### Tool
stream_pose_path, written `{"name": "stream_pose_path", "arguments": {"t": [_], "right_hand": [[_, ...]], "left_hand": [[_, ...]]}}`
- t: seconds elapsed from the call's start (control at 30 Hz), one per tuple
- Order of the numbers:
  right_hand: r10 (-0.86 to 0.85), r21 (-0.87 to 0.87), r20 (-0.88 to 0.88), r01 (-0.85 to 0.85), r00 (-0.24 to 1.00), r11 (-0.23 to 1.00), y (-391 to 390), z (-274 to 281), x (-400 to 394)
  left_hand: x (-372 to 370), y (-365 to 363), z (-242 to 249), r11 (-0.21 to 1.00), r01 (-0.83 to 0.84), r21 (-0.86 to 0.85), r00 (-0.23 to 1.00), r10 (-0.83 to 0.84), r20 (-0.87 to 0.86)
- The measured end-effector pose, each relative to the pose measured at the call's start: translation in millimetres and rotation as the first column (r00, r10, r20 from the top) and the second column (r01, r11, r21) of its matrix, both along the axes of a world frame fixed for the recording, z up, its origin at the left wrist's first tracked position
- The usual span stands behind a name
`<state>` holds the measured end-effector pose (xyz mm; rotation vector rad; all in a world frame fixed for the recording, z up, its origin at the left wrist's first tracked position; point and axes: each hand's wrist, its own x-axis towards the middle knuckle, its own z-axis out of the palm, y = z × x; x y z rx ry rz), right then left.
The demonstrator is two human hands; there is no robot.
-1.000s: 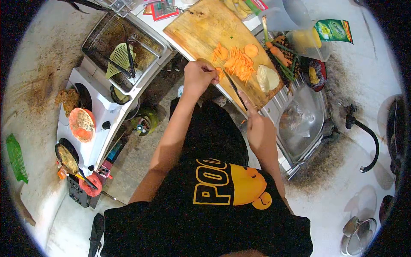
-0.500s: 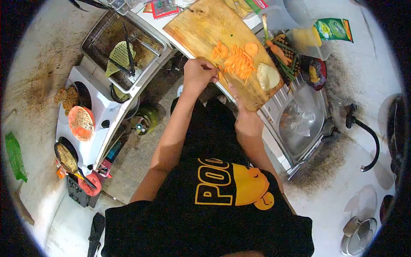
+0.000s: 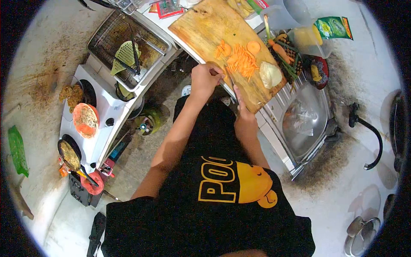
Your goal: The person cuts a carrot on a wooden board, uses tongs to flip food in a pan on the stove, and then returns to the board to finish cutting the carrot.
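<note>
My right hand (image 3: 245, 122) is closed around a knife (image 3: 231, 78), its index finger stretched along the back. The thin blade is seen nearly edge-on, over the near edge of a wooden cutting board (image 3: 201, 25). Just left of the blade, my left hand (image 3: 205, 79) pinches its fingertips together at the board's edge; whatever is between them is too small to make out. A pile of carrot strips (image 3: 242, 62) lies on the board beyond the knife, with a round carrot slice (image 3: 254, 46) behind it. A pale, cut cabbage piece (image 3: 270, 75) sits to the right.
Right of the board are a whole carrot (image 3: 280, 51) with green stalks and a metal sink (image 3: 302, 115) holding a clear plastic bag. On the left stand a wire-racked tray (image 3: 105, 38) with utensils and a white stove (image 3: 102, 103) bearing an orange bowl (image 3: 85, 121) and a small pan (image 3: 69, 154).
The knife blade has turned from showing its flat side to nearly edge-on, and my right hand has shifted with it. My left hand stays pinched by the board. The whole view has moved slightly.
</note>
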<state>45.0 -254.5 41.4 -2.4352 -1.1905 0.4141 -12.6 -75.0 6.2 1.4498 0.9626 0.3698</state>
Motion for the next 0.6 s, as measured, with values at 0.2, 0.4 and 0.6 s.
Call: {"name": "stream_pose_path", "arguments": {"t": [0.2, 0.4, 0.6], "right_hand": [[0.141, 0.223, -0.285, -0.077, 0.948, 0.972, -2, -3, 28], [0.098, 0.187, -0.259, -0.05, 0.961, 0.981, -8, 16, 19], [-0.034, 0.011, -0.189, 0.036, 0.981, 0.999, -6, 18, 6]], "left_hand": [[0, -5, -7, 0.964, 0.027, 0.266, 1.0, -0.028, -0.001], [1, -12, -3, 0.96, 0.003, 0.28, 0.991, 0.035, -0.129], [1, -9, -7, 0.98, 0.003, 0.197, 0.998, 0.011, -0.068]]}}
